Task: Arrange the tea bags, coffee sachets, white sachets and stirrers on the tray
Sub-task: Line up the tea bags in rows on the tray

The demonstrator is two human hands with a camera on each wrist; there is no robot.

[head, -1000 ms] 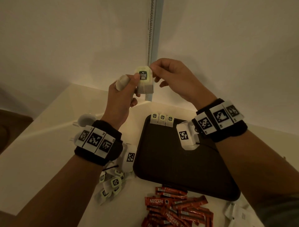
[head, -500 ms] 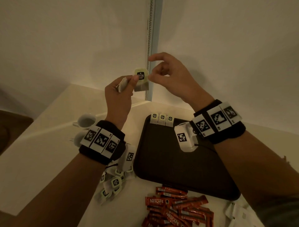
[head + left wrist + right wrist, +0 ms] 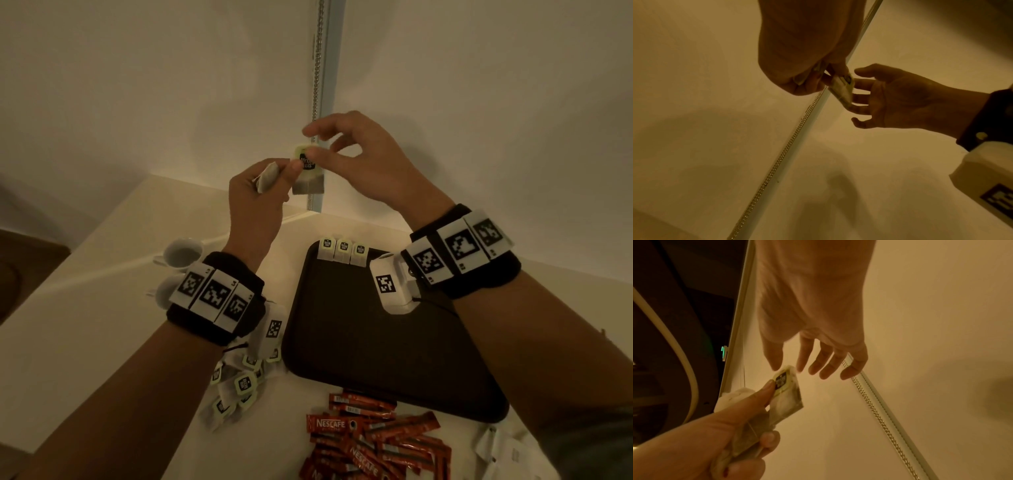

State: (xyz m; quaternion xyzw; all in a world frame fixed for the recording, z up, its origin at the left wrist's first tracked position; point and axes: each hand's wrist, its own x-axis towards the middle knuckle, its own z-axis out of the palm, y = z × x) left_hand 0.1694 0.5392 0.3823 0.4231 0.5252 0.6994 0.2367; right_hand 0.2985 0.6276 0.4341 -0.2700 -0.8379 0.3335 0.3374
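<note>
My left hand is raised above the table's far edge and pinches a tea bag with a green tag between thumb and forefinger. A second tea bag is tucked in its curled fingers. My right hand is at the tag's top with fingers spread and fairly straight; in the right wrist view, thumb and forefinger of the right hand flank the tea bag without closing on it. The dark tray lies below, with three tea bags in a row at its far edge.
A pile of tea bags lies left of the tray. Red coffee sachets are heaped at its near edge, and white sachets lie at the lower right. Two white cups stand at the left. A wall with a bead chain rises behind.
My right hand, which pinched the tea bag's top a second ago, has let go and spread its fingers. My left hand has turned slightly and kept both tea bags.
</note>
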